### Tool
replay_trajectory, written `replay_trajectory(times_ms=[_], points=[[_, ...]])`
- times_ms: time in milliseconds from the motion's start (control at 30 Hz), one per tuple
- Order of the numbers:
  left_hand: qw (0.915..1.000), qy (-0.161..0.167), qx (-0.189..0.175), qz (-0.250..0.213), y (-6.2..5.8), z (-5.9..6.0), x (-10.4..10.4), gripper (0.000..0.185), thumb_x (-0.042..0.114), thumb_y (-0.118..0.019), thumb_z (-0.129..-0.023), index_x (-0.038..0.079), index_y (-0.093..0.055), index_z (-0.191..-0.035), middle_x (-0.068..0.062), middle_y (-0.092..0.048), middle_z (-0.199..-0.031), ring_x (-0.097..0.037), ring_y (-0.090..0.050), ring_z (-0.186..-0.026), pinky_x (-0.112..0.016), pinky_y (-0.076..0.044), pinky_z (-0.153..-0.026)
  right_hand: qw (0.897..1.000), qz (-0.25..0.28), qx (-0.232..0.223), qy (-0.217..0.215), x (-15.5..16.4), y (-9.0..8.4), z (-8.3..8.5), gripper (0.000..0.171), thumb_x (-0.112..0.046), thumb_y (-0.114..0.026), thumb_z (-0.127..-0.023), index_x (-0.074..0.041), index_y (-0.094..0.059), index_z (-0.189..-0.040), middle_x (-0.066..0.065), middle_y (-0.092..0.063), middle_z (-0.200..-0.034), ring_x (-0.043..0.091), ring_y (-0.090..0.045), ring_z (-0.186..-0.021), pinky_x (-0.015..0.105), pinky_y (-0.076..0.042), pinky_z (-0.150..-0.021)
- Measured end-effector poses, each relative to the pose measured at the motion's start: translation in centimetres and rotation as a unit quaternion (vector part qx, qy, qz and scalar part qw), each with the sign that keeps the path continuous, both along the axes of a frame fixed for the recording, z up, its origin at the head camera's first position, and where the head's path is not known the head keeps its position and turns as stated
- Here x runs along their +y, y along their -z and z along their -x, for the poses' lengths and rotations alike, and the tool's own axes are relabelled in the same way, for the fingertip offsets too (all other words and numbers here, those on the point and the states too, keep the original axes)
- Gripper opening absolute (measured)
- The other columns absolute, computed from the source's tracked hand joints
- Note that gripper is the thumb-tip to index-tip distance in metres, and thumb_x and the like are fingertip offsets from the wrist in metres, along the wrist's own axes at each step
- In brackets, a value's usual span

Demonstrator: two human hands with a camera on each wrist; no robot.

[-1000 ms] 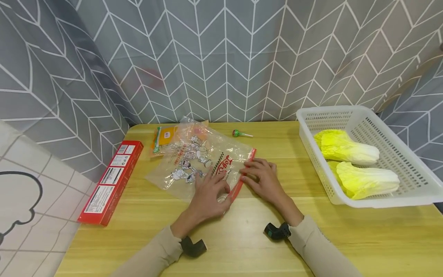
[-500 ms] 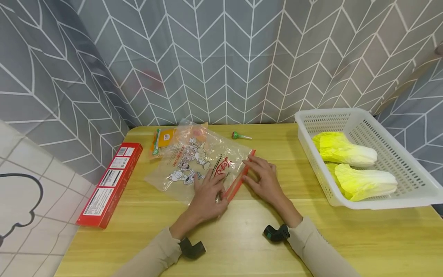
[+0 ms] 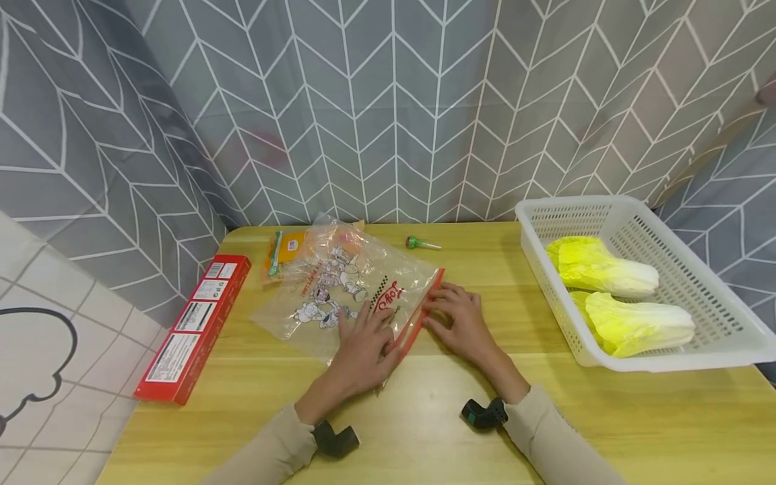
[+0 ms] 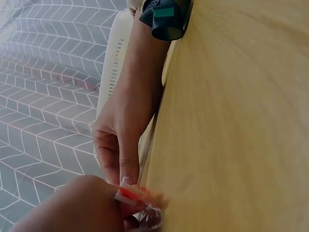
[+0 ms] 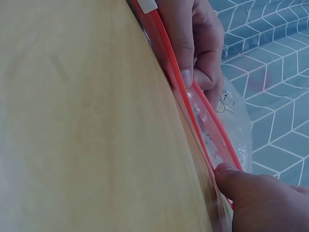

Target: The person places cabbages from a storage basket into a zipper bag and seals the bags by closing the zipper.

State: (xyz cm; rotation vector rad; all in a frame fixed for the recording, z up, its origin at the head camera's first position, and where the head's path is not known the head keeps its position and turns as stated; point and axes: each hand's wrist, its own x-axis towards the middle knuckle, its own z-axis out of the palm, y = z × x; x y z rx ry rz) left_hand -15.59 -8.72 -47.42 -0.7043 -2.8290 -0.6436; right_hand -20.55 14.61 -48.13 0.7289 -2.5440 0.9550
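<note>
Clear bag (image 3: 348, 286) lies on the counter (image 3: 418, 431), red rim (image 3: 415, 328) parted between the hands. Left hand (image 3: 364, 347) and right hand (image 3: 457, 316) each pinch that rim. Likely opening the mouth; next move calls for spreading it wider, both pinches kept.

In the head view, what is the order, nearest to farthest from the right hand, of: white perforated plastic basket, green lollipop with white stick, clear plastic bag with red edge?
1. Clear bag, touching the right hand.
2. Green lollipop, beyond the hand.
3. White basket, to the hand's right.
</note>
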Motion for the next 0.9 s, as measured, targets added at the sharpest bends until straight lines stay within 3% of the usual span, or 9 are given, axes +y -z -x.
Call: replay_trajectory(times_ms=[233, 567, 900], points=[[0.9999, -0.004, -0.002, -0.014, 0.48, -0.34, -0.05, 0.032, 0.030, -0.060, -0.093, 0.023, -0.046, -0.065, -0.007, -0.056, -0.150, -0.053, -0.029, -0.150, -0.085, -0.006, -0.111, 1.000, -0.004, -0.013, -0.008, 0.02, 0.49, -0.38, 0.023, -0.025, -0.080, -0.087, -0.011, -0.079, -0.107, 0.012, -0.070, -0.130, 0.036, -0.047, -0.140, 0.052, -0.030, -0.099], [0.9988, -0.010, 0.029, -0.038, 0.50, -0.10, 0.00, 0.031, 0.026, -0.061, -0.090, 0.023, -0.048, -0.062, -0.008, -0.060, -0.146, -0.053, -0.033, -0.148, -0.086, -0.010, -0.109, 1.000, -0.001, -0.002, -0.016, -0.02, 0.19, -0.35, 0.024, -0.021, -0.081, -0.086, -0.009, -0.078, -0.107, 0.014, -0.070, -0.129, 0.038, -0.048, -0.140, 0.054, -0.030, -0.099], [0.9909, -0.033, 0.083, -0.100, 0.55, 0.25, -0.04, 0.013, 0.023, -0.068, -0.087, 0.018, -0.065, -0.075, -0.007, -0.069, -0.135, -0.049, -0.047, -0.141, -0.086, -0.015, -0.107, 1.000, 0.001, -0.005, -0.015, -0.03, 0.09, -0.25, 0.026, -0.020, -0.080, -0.087, -0.009, -0.077, -0.111, 0.013, -0.069, -0.133, 0.038, -0.049, -0.140, 0.054, -0.032, -0.099]])
